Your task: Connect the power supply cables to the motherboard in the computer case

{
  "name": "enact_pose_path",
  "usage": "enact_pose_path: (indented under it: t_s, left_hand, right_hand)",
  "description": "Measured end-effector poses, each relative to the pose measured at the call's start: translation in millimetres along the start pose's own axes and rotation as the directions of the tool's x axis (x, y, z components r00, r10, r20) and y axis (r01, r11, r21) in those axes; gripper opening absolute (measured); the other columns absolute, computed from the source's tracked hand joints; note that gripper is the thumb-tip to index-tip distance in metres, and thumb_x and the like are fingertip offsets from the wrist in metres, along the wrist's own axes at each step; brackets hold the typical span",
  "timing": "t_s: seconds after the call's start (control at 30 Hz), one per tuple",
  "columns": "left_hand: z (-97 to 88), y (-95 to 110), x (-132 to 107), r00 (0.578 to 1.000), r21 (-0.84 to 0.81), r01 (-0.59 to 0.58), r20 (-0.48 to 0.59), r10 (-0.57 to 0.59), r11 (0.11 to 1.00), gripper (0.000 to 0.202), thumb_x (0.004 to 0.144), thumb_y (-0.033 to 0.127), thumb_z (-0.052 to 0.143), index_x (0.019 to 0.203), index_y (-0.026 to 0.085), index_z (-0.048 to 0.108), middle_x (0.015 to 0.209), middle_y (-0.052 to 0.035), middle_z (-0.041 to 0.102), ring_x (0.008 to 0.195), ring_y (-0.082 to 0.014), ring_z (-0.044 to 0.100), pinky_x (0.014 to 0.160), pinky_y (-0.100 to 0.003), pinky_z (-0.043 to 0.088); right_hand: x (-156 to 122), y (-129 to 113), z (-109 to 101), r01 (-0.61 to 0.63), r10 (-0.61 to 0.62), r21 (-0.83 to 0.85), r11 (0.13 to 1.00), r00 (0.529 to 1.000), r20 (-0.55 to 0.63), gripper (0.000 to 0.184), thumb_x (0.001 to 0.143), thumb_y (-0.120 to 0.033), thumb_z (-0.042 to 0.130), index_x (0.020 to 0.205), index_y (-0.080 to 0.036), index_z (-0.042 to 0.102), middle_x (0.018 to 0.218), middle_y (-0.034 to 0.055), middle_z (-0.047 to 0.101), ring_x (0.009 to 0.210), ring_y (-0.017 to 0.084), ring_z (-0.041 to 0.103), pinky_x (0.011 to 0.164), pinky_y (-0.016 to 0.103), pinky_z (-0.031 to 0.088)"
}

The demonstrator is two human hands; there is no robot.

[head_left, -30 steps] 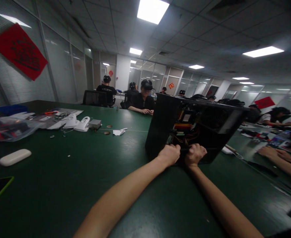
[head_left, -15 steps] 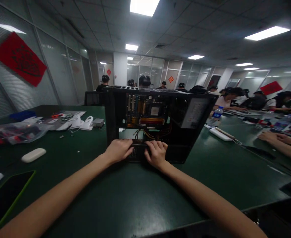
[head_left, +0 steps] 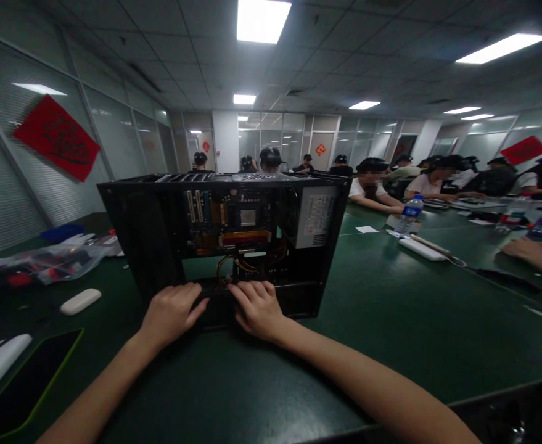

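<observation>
A black computer case [head_left: 340, 246] stands on the green table in front of me, its open side facing me. Inside it are a motherboard [head_left: 234, 213], a grey power supply [head_left: 317, 217] and several loose cables [head_left: 227, 265]. My left hand [head_left: 172, 311] grips the case's lower near edge, fingers curled over the rim and thumb on the near side. Close by on the right, my right hand [head_left: 258, 308] is hooked over the same edge. The fingertips of both hands are partly hidden inside the case.
At left lie a clear plastic bag [head_left: 67, 262], a white oval case [head_left: 81, 301] and a dark green-edged tablet-like panel [head_left: 30, 382]. On the right are a water bottle [head_left: 410, 216], a white bar-shaped object [head_left: 422, 249] and another person's hands [head_left: 534, 250]. Several people sit farther back.
The computer case has shifted left and turned, appearing nearer, with both hands still on its lower edge. My view has also moved a little. A person behind the case now shows at right.
</observation>
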State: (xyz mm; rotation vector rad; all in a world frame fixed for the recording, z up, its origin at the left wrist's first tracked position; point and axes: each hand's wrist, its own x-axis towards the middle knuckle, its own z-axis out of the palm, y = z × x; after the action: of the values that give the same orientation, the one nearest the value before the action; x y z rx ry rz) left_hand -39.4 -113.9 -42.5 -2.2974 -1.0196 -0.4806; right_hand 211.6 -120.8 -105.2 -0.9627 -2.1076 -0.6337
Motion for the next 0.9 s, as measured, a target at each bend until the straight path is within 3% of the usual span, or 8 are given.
enact_pose_path:
  t_s: [0.27,0.37,0.43,0.5,0.57,0.73,0.8,0.9]
  left_hand:
    - [1.9,3,1,0.999,-0.007,0.034,0.028,-0.034,0.999,0.033,0.102,0.038,0.044,0.093,0.015,0.066,0.089,-0.0096,0.074,0.078,-0.0260,0.070,0.071,-0.038,0.049]
    - [2.4,2,0,0.998,-0.003,0.041,0.041,-0.041,0.999,0.033,0.102,0.039,0.044,0.093,0.016,0.066,0.089,-0.0103,0.074,0.078,-0.0259,0.070,0.071,-0.038,0.049]
    - [2.5,2,0,0.999,-0.005,0.042,0.031,-0.042,0.999,0.034,0.102,0.039,0.043,0.094,0.016,0.066,0.090,-0.0107,0.074,0.078,-0.0260,0.070,0.070,-0.038,0.049]
    - [2.5,1,0,0.999,-0.015,0.035,0.024,-0.035,0.999,0.035,0.103,0.039,0.042,0.096,0.015,0.067,0.091,-0.0108,0.075,0.078,-0.0259,0.070,0.070,-0.038,0.050]
    - [2.5,1,0,0.999,-0.024,0.030,0.022,-0.030,0.999,0.036,0.103,0.039,0.041,0.096,0.015,0.067,0.092,-0.0111,0.075,0.078,-0.0259,0.070,0.070,-0.038,0.050]
    - [3.1,1,0,0.999,-0.018,0.045,0.012,-0.045,0.999,0.037,0.102,0.038,0.041,0.097,0.016,0.069,0.094,-0.0117,0.076,0.080,-0.0261,0.071,0.072,-0.038,0.052]
    - [3.0,1,0,0.999,-0.021,0.047,0.008,-0.047,0.999,0.036,0.101,0.038,0.041,0.097,0.016,0.070,0.093,-0.0112,0.075,0.079,-0.0261,0.071,0.072,-0.039,0.053]
    - [1.2,2,1,0.998,-0.036,0.062,0.012,-0.062,0.997,0.037,0.101,0.039,0.042,0.096,0.016,0.071,0.092,-0.0110,0.075,0.078,-0.0263,0.071,0.071,-0.039,0.054]
  right_hand:
    - [0,1,-9,0.008,-0.008,-0.006,1.000,0.997,0.072,0.053,0.094,-0.028,0.055,0.146,-0.016,0.052,0.130,0.0123,0.065,0.109,0.026,0.055,0.093,0.041,0.034]
    - [9,2,-28,0.034,-0.031,-0.008,0.999,0.980,0.198,0.049,0.101,-0.036,0.048,0.145,-0.015,0.052,0.123,0.0142,0.067,0.102,0.026,0.058,0.087,0.040,0.039]
    - [19,9,-44,-0.044,0.042,-0.001,0.999,0.951,0.306,0.046,0.105,-0.045,0.040,0.133,-0.016,0.061,0.112,0.0134,0.070,0.098,0.025,0.061,0.082,0.037,0.042]
    - [32,24,-59,-0.223,0.207,-0.010,0.975,0.885,0.416,0.048,0.106,-0.048,0.033,0.117,-0.017,0.069,0.106,0.0123,0.071,0.094,0.024,0.064,0.078,0.034,0.044]
    - [49,45,-67,-0.392,0.340,-0.023,0.920,0.766,0.546,0.048,0.107,-0.046,0.032,0.114,-0.018,0.069,0.109,0.0120,0.072,0.093,0.023,0.067,0.075,0.031,0.046]
    - [80,90,-55,-0.453,0.249,-0.011,0.892,0.469,0.847,0.040,0.103,-0.035,0.047,0.132,-0.014,0.065,0.131,0.0145,0.068,0.113,0.025,0.066,0.087,0.028,0.048]
    - [82,94,-44,-0.447,0.220,-0.013,0.895,0.416,0.882,0.036,0.096,-0.032,0.059,0.126,-0.014,0.070,0.128,0.0152,0.070,0.111,0.026,0.067,0.087,0.029,0.049]
    - [78,93,-33,-0.462,0.187,0.017,0.887,0.392,0.901,0.035,0.091,-0.035,0.067,0.118,-0.015,0.075,0.120,0.0149,0.073,0.102,0.027,0.070,0.082,0.030,0.051]
